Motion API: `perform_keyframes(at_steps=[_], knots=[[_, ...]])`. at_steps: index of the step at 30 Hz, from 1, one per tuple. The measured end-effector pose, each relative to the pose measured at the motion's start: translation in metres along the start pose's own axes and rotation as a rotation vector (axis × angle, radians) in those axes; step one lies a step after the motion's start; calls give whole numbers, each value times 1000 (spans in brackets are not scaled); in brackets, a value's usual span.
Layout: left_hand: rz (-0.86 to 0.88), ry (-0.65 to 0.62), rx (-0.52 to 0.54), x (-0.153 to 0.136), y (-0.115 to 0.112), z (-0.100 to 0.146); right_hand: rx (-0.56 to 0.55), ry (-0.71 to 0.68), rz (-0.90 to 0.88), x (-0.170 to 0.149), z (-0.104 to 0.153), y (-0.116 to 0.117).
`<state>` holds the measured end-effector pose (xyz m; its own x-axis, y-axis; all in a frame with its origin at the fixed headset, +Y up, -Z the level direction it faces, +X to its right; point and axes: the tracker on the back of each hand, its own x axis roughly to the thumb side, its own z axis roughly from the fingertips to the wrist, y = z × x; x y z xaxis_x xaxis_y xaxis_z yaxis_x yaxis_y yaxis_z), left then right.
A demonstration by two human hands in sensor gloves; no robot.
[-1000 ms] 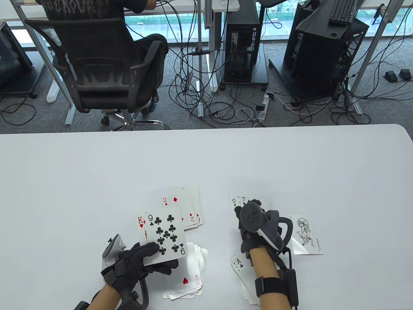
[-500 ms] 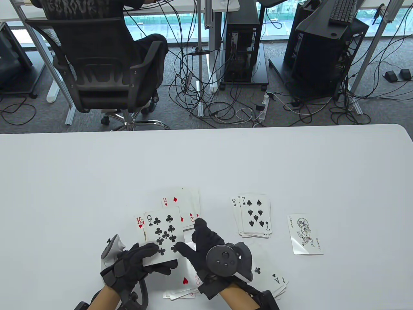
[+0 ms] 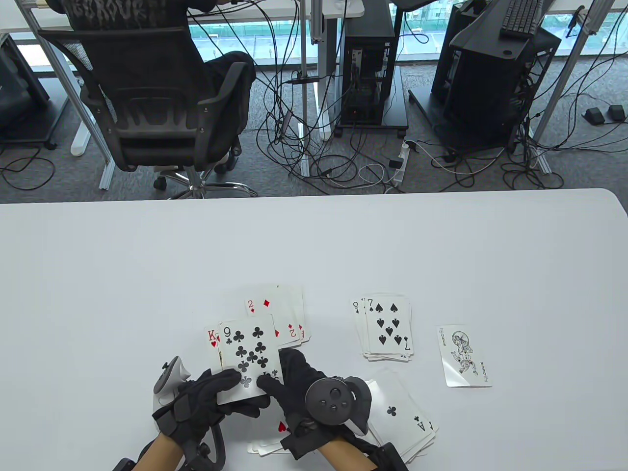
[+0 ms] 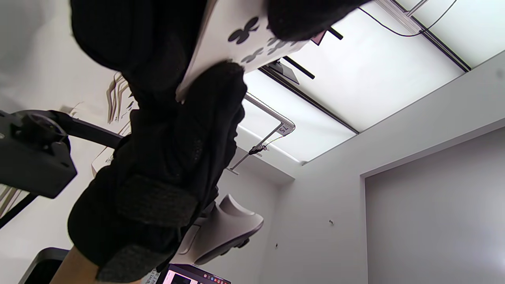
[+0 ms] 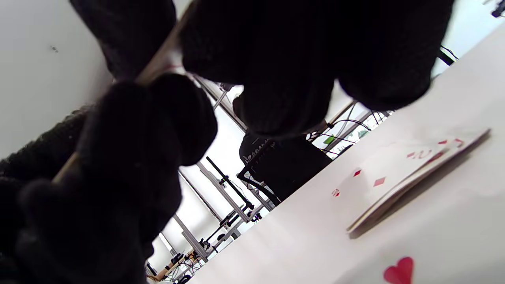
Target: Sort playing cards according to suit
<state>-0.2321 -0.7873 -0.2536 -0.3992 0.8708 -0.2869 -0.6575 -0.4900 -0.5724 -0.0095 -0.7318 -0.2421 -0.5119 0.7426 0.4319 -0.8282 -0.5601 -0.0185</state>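
The left hand (image 3: 206, 402), in a black knit glove, grips a fan of glossy cards fronted by the nine of clubs (image 3: 250, 355), a red "K" peeking out behind. The right hand (image 3: 294, 387) pinches that nine's lower right corner. Right of the nine lie the spade pile (image 3: 387, 328), topped "7", and a joker (image 3: 463, 355).

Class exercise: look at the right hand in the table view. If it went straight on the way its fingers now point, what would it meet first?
The right hand points up and left, its fingers already on the nine of clubs held by the left hand. Going on, it would likely push into that card first; beyond lies the diamond pile, though height is unclear.
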Motion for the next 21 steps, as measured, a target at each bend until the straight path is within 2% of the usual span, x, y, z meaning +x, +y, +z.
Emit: perform_keyframes(at_steps=[6, 10, 14, 19, 21], knots=[[-2, 5, -6, 0, 0, 0, 18, 67, -100, -8, -1, -5], [-7, 1, -3, 1, 0, 1, -1, 87, -76, -13, -1, -14], [0, -8, -8, 1, 0, 0, -7, 154, -16, -26, -1, -40], [11, -4, -8, 0, 0, 0, -14, 253, -77, -41, 6, -75], [15, -5, -8, 0, -1, 0, 0, 307, -6, -47, 11, -94]])
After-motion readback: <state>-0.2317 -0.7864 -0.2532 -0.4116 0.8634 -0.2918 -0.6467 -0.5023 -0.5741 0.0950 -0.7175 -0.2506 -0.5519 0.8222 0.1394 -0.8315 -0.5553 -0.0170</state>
